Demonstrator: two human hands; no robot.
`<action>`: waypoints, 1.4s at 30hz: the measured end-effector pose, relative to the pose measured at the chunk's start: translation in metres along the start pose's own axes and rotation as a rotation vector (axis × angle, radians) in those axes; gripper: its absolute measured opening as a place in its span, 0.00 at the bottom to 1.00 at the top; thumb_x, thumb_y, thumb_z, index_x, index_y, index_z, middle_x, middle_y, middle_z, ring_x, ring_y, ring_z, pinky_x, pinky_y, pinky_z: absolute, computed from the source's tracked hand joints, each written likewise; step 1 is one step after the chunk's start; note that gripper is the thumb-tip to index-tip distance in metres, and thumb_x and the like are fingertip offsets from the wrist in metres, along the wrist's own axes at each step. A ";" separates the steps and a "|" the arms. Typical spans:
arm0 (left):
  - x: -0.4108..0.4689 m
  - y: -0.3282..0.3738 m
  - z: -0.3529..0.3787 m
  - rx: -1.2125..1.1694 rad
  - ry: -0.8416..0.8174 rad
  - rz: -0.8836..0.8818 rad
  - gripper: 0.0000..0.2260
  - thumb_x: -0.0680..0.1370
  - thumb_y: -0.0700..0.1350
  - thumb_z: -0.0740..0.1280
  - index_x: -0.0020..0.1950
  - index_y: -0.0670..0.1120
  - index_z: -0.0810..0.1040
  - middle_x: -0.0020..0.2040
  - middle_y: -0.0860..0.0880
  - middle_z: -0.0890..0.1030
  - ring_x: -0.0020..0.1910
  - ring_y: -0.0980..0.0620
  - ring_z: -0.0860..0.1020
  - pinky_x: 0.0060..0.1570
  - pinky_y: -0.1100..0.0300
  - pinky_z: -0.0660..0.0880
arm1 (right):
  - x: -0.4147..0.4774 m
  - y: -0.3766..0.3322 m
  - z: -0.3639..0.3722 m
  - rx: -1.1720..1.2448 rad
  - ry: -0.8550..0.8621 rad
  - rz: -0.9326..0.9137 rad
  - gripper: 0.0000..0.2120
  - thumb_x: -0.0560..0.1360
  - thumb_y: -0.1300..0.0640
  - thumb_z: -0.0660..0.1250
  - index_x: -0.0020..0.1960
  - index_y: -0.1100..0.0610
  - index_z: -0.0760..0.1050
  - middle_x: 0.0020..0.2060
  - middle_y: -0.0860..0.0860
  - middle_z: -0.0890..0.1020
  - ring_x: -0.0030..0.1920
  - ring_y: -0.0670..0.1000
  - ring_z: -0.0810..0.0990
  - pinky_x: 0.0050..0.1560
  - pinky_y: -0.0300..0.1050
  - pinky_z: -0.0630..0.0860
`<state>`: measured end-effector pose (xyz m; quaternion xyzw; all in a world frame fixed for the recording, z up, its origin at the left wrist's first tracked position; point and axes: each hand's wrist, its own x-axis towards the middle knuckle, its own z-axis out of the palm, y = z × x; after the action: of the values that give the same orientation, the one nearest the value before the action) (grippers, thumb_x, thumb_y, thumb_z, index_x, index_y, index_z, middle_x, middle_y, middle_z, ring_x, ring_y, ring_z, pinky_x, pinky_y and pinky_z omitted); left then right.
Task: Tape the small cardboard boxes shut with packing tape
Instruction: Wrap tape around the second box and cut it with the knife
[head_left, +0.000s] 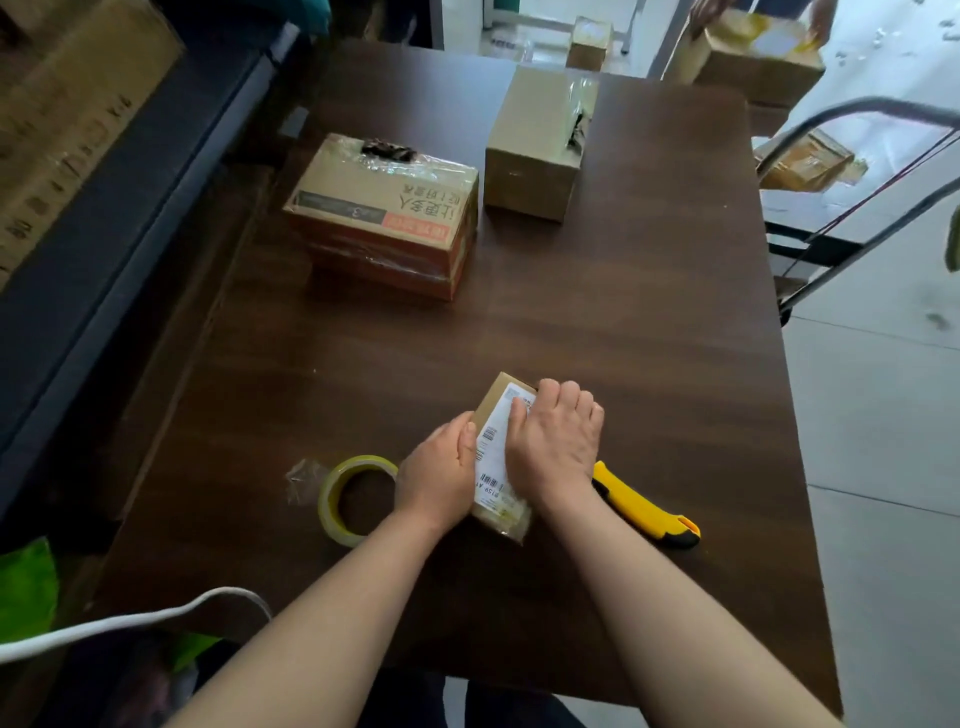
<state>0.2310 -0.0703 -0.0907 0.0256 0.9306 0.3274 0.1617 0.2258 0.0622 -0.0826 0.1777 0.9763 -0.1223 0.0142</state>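
A small cardboard box (496, 447) with a white shipping label lies near the front of the dark wooden table (623, 338). My left hand (439, 473) holds its left side, thumb on the top edge. My right hand (558, 441) lies over the box's right half with fingers curled down over the far right corner. Clear tape shows on the box's near end. A roll of yellowish packing tape (353, 499) lies flat just left of my left hand. A yellow utility knife (644, 506) lies right of my right wrist.
Two taped cardboard boxes stand farther back: a printed one (384, 213) on the left and a plain one (540, 145) to its right. A metal trolley (857, 182) stands off the right edge. Another person handles a box (758, 57) at the far right. Large cartons (67, 114) line the left.
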 end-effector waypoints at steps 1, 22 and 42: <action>0.000 0.000 0.000 0.001 0.003 0.003 0.17 0.83 0.53 0.49 0.65 0.54 0.73 0.58 0.52 0.80 0.56 0.47 0.77 0.48 0.54 0.72 | 0.007 0.002 -0.002 0.015 0.034 -0.007 0.20 0.76 0.45 0.48 0.48 0.58 0.72 0.46 0.58 0.76 0.47 0.61 0.73 0.52 0.56 0.67; -0.015 0.016 -0.024 -0.113 0.328 -0.384 0.20 0.76 0.56 0.67 0.61 0.45 0.71 0.61 0.46 0.69 0.57 0.44 0.74 0.54 0.54 0.70 | 0.050 0.044 -0.018 0.615 -0.734 0.216 0.32 0.60 0.26 0.64 0.48 0.51 0.82 0.45 0.49 0.85 0.47 0.52 0.84 0.55 0.54 0.80; 0.001 0.032 -0.043 -0.862 0.166 -0.682 0.18 0.80 0.44 0.61 0.70 0.46 0.67 0.63 0.45 0.76 0.57 0.46 0.75 0.60 0.46 0.74 | 0.039 0.013 -0.030 0.755 -0.601 0.292 0.30 0.78 0.50 0.60 0.78 0.49 0.57 0.75 0.55 0.61 0.71 0.56 0.67 0.69 0.50 0.65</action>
<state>0.2145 -0.0711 -0.0396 -0.3713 0.6777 0.6085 0.1803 0.1944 0.0951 -0.0598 0.2620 0.7817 -0.5095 0.2464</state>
